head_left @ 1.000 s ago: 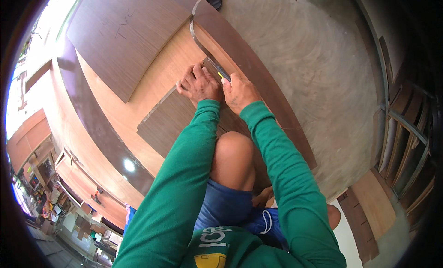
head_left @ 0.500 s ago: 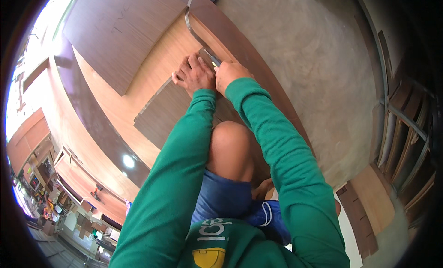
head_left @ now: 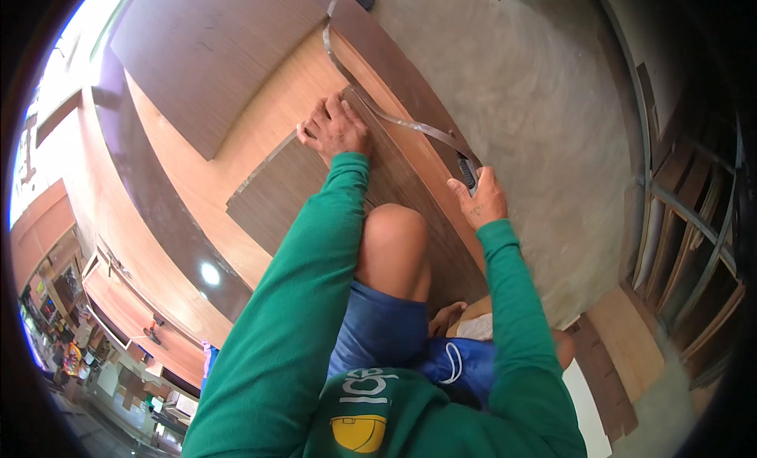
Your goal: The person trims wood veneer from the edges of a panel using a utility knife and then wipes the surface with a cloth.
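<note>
My left hand [head_left: 337,129] presses on a dark wood-grain panel [head_left: 272,182] near its far corner, fingers spread and bent at the tips. My right hand [head_left: 482,199] is closed round a utility knife [head_left: 468,174] with a dark grey handle, held off to the right beyond the panel. A thin, narrow strip [head_left: 335,54], apparently edging, curls from the far end past the panel's corner and runs right towards the knife. Whether the knife touches the strip I cannot tell. My bent knee stands beside the panel.
A larger brown panel [head_left: 205,64] lies farther left on the pale wooden surface [head_left: 244,135]. Concrete floor [head_left: 536,135] stretches to the right. A rack holding boards [head_left: 686,245] stands at the far right. Tools and clutter fill the lower left.
My right hand with the knife has moved right and nearer me, away from my left hand. The strip now bends out to the right. My left hand stays on the panel.
</note>
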A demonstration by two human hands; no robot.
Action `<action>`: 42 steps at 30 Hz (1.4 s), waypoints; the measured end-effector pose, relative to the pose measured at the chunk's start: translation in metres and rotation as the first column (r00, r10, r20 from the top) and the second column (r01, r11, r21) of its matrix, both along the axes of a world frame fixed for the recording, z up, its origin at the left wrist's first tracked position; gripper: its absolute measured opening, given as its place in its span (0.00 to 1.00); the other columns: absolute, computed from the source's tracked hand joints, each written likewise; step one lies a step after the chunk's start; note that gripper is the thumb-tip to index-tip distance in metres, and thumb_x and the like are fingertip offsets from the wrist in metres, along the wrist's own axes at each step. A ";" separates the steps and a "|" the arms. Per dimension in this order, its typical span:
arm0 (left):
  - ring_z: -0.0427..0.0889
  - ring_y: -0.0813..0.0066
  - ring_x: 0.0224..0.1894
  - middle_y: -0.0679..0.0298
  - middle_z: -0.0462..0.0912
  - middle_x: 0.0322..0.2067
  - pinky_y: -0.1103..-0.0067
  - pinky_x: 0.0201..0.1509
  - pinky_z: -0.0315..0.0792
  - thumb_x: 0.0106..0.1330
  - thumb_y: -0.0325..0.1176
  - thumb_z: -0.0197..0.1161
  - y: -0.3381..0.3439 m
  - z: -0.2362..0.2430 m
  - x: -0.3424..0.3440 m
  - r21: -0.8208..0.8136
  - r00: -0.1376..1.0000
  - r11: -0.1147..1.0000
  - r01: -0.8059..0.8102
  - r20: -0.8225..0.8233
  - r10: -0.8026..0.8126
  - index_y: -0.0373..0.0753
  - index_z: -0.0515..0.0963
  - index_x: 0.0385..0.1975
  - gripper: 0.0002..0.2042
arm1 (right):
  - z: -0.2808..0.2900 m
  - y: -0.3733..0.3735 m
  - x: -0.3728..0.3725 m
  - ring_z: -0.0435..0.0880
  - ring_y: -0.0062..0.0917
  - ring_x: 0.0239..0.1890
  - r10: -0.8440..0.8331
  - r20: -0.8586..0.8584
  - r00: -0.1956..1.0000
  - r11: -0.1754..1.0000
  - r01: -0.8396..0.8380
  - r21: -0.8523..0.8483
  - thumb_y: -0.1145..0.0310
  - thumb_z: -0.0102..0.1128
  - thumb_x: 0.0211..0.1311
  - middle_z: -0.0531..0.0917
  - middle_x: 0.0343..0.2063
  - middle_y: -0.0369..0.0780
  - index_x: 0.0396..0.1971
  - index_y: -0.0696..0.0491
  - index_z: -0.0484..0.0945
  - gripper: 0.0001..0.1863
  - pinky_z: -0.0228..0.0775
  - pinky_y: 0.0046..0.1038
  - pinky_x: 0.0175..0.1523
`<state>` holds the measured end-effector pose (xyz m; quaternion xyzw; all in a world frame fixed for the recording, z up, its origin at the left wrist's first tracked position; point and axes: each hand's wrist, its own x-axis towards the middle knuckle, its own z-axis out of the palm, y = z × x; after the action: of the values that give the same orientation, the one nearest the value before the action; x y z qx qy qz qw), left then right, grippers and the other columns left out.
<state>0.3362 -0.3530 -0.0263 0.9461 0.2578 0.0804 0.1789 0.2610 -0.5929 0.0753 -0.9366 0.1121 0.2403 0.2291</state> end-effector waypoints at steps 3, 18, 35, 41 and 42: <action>0.65 0.66 0.63 0.63 0.73 0.54 0.50 0.71 0.41 0.73 0.41 0.48 0.005 0.004 0.010 0.010 1.000 1.000 -0.012 0.022 0.012 0.50 0.76 0.51 0.13 | -0.034 0.000 -0.005 0.82 0.52 0.38 -0.122 0.066 0.990 0.992 0.119 0.048 0.42 0.64 0.59 0.82 0.33 0.55 0.41 0.60 0.72 0.32 0.73 0.45 0.43; 0.65 0.66 0.63 0.64 0.72 0.53 0.51 0.71 0.40 0.72 0.39 0.50 -0.001 0.008 0.006 -0.034 1.000 0.999 -0.010 -0.017 0.010 0.50 0.75 0.51 0.12 | 0.035 -0.021 0.069 0.82 0.49 0.45 -0.096 0.230 0.968 0.983 0.129 -0.133 0.53 0.59 0.65 0.83 0.42 0.52 0.55 0.55 0.71 0.26 0.73 0.43 0.49; 0.67 0.64 0.60 0.65 0.73 0.52 0.51 0.72 0.44 0.72 0.40 0.51 0.009 0.008 -0.001 0.005 1.000 1.000 -0.011 0.017 0.011 0.51 0.74 0.51 0.11 | 0.079 -0.090 -0.007 0.81 0.43 0.50 0.332 -0.538 0.775 0.936 -0.341 0.086 0.47 0.70 0.54 0.81 0.47 0.56 0.69 0.62 0.56 0.51 0.70 0.37 0.56; 0.69 0.65 0.57 0.66 0.72 0.50 0.51 0.71 0.46 0.70 0.39 0.54 0.008 0.008 -0.002 0.014 0.997 1.000 -0.028 0.074 0.027 0.49 0.74 0.50 0.11 | 0.153 -0.111 -0.039 0.85 0.37 0.36 0.202 -0.485 0.851 0.971 -0.239 -0.016 0.51 0.66 0.59 0.84 0.33 0.50 0.57 0.59 0.73 0.33 0.74 0.35 0.43; 0.69 0.65 0.57 0.66 0.72 0.51 0.51 0.71 0.46 0.70 0.39 0.55 0.007 0.008 -0.002 0.008 0.995 0.999 -0.032 0.099 0.032 0.50 0.74 0.50 0.11 | 0.167 -0.111 -0.041 0.85 0.38 0.37 0.224 -0.411 0.884 0.955 -0.282 -0.087 0.53 0.65 0.61 0.84 0.34 0.50 0.54 0.58 0.75 0.29 0.74 0.35 0.44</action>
<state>0.3337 -0.3461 -0.0185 0.9375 0.2634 0.1313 0.1859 0.2198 -0.7035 0.2427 -0.8890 0.0499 0.4441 0.0999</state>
